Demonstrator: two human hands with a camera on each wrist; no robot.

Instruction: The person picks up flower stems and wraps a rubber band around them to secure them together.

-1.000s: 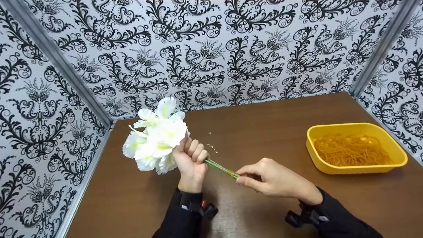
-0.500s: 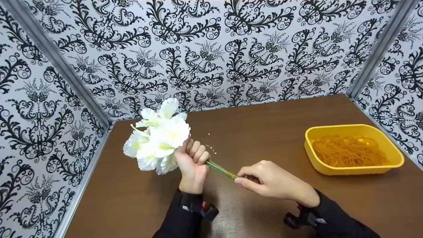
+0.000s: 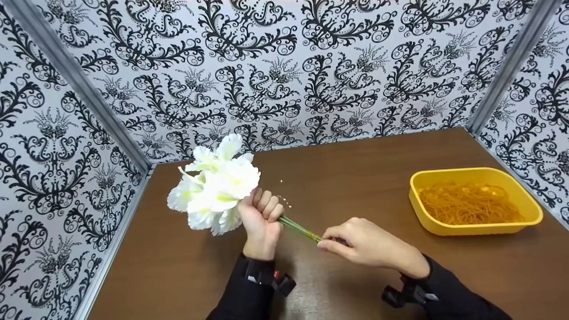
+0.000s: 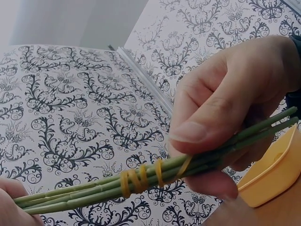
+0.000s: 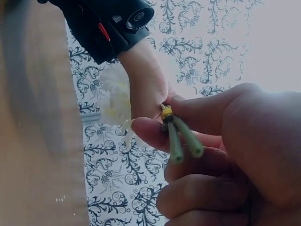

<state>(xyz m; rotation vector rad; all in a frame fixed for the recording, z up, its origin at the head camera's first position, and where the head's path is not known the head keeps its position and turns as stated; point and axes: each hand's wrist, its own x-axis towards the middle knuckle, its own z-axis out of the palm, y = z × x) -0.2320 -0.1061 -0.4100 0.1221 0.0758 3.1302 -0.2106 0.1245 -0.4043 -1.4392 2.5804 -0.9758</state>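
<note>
A bunch of white artificial-looking flowers (image 3: 218,186) is held above the table, tilted with its blooms to the left. My left hand (image 3: 261,222) grips the green stems (image 3: 293,223) just below the blooms, its fingers curled round them. Farther down, my right hand (image 3: 371,244) pinches the stems near their lower ends between thumb and fingers. A yellow rubber band (image 4: 134,181) winds round the stems in several turns, its last turn running to the right thumb. The cut stem ends (image 5: 177,157) stick out past the right fingers in the right wrist view.
A yellow plastic tub (image 3: 475,229) with many loose rubber bands (image 3: 471,204) stands on the brown table (image 3: 355,178) at the right. Small pale specks (image 3: 286,202) lie beyond the left hand. Patterned panels (image 3: 284,80) enclose the back and sides.
My left hand and the flowers have shifted slightly to the right. The right hand stays at the lower stems, with its fingertips a little closer to the band.
</note>
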